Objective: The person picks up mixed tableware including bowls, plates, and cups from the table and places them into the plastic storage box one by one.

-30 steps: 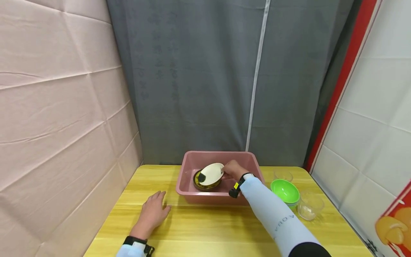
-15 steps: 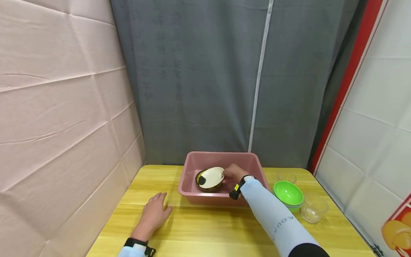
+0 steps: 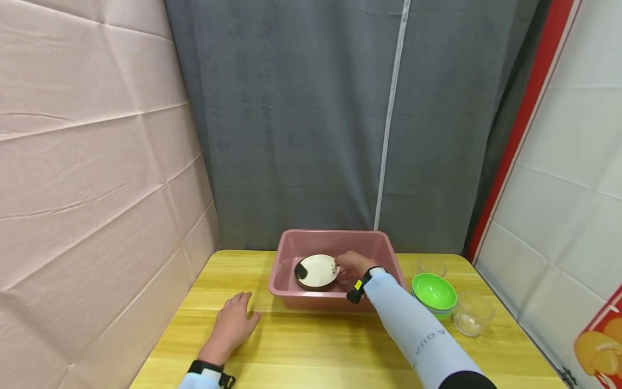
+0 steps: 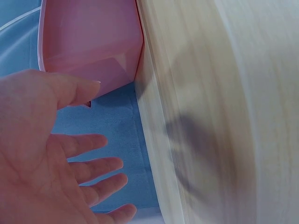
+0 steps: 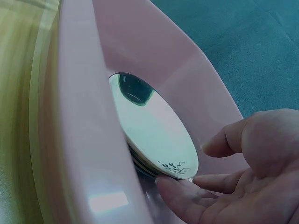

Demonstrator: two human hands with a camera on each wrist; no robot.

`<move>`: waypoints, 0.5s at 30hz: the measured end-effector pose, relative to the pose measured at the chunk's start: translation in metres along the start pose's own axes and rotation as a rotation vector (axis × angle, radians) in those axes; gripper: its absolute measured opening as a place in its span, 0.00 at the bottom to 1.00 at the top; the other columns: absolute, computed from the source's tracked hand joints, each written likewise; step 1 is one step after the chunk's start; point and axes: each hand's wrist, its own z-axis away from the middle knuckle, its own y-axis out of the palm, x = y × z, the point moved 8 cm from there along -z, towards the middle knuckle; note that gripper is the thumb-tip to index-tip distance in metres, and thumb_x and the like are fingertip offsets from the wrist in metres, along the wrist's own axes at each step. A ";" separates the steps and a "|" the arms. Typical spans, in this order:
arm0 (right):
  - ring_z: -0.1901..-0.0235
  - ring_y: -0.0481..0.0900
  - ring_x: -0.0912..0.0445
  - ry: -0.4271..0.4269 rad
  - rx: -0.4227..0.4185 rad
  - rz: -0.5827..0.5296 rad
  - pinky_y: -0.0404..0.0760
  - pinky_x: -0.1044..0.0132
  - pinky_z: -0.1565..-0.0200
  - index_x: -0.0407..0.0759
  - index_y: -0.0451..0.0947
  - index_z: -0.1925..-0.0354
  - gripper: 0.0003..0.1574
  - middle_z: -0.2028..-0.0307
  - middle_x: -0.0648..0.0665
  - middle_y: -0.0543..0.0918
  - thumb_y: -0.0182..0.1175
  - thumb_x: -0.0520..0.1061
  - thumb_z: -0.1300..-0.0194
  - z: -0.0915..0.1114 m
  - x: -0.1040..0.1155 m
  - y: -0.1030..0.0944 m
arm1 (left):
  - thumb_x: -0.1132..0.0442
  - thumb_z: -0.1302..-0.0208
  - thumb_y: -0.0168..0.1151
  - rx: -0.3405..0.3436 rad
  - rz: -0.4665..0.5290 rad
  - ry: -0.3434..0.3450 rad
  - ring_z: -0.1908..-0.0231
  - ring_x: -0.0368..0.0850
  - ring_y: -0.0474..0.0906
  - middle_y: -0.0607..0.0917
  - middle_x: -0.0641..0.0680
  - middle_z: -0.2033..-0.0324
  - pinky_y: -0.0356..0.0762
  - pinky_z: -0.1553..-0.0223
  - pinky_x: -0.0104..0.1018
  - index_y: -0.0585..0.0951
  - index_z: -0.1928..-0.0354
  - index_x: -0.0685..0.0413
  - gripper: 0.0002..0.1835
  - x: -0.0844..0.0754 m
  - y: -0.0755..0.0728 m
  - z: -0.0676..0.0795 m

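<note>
A cream plate (image 3: 318,270) with a dark patch and a small printed motif lies over darker dishes (image 5: 142,164) inside the pink basin (image 3: 281,299). In the right wrist view, the fingertips of my right hand (image 5: 254,175) touch the plate's near edge from below. The thumb there stands slightly apart from the rim, so the plate is not pinched. My left hand (image 3: 231,326) hovers over the table left of the basin, fingers extended and holding nothing. Most of the dishes beneath the plate are hidden.
Right of the basin, a green bowl (image 3: 434,292) tops a small stack. Clear glass bowls (image 3: 472,315) (image 3: 432,267) stand beside and behind it. A grey curtain (image 3: 291,119) hangs behind the wooden table (image 3: 311,351).
The cream plate has gone from tilted to nearly level, covering the yellow-patterned dish under it. My right hand has stayed at its right edge. The left hand has barely moved.
</note>
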 end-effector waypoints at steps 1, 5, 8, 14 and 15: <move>0.45 0.85 0.36 0.007 0.005 -0.020 0.83 0.42 0.36 0.28 0.83 0.36 0.31 0.42 0.30 0.84 0.65 0.49 0.28 0.000 -0.001 0.001 | 0.53 0.25 0.72 -0.001 0.002 0.000 0.28 0.77 0.70 0.75 0.75 0.28 0.71 0.34 0.78 0.75 0.26 0.69 0.35 0.000 0.000 0.000; 0.44 0.87 0.34 0.024 0.019 -0.080 0.85 0.43 0.35 0.27 0.77 0.30 0.34 0.40 0.26 0.82 0.63 0.49 0.23 0.004 -0.002 0.005 | 0.53 0.26 0.72 -0.007 0.007 0.004 0.28 0.77 0.70 0.75 0.75 0.29 0.71 0.33 0.78 0.76 0.26 0.69 0.35 -0.001 0.000 0.001; 0.42 0.87 0.33 0.022 0.029 -0.090 0.84 0.42 0.35 0.27 0.75 0.29 0.35 0.40 0.26 0.82 0.63 0.50 0.22 0.007 0.001 0.007 | 0.53 0.26 0.72 -0.007 0.009 0.002 0.28 0.77 0.70 0.75 0.75 0.29 0.70 0.33 0.78 0.75 0.26 0.69 0.35 -0.002 -0.001 0.001; 0.41 0.86 0.33 -0.003 0.055 -0.083 0.84 0.42 0.34 0.26 0.76 0.29 0.36 0.39 0.25 0.83 0.64 0.51 0.22 0.009 0.005 0.008 | 0.54 0.25 0.72 -0.005 0.015 0.001 0.28 0.77 0.70 0.74 0.76 0.28 0.70 0.33 0.78 0.75 0.26 0.69 0.35 -0.002 -0.002 0.002; 0.42 0.86 0.33 -0.008 0.062 -0.079 0.84 0.42 0.34 0.26 0.76 0.29 0.36 0.39 0.25 0.83 0.64 0.51 0.22 0.010 0.006 0.008 | 0.54 0.25 0.72 -0.006 0.016 0.003 0.28 0.77 0.70 0.74 0.76 0.28 0.70 0.33 0.78 0.75 0.26 0.69 0.35 -0.002 -0.002 0.002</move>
